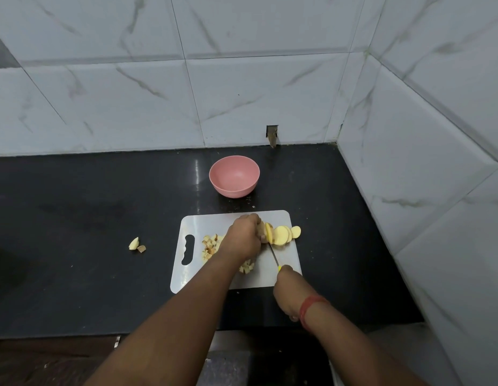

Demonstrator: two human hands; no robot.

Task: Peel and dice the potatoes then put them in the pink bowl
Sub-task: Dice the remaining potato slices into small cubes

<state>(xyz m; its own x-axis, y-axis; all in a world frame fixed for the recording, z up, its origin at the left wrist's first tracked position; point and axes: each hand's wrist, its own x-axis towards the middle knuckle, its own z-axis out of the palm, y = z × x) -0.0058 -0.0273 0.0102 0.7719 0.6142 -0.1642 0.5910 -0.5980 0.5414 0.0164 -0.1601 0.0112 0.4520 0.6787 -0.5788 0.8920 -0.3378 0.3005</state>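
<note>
On the white cutting board (287, 263), my left hand (243, 236) grips a potato (263, 232) at the board's far side. Round yellow slices (284, 234) lie fanned out to its right, one reaching past the board's edge. My right hand (288, 295) holds a knife with a yellow handle; its thin blade (273, 253) points at the potato beside the newest slice. Diced potato pieces (210, 246) lie on the board's left part and near my left wrist. The pink bowl (234, 176) stands empty behind the board.
Two potato scraps (136, 244) lie on the black counter (75, 218) left of the board. Tiled walls close the counter at the back and on the right. The counter's front edge runs under my forearms.
</note>
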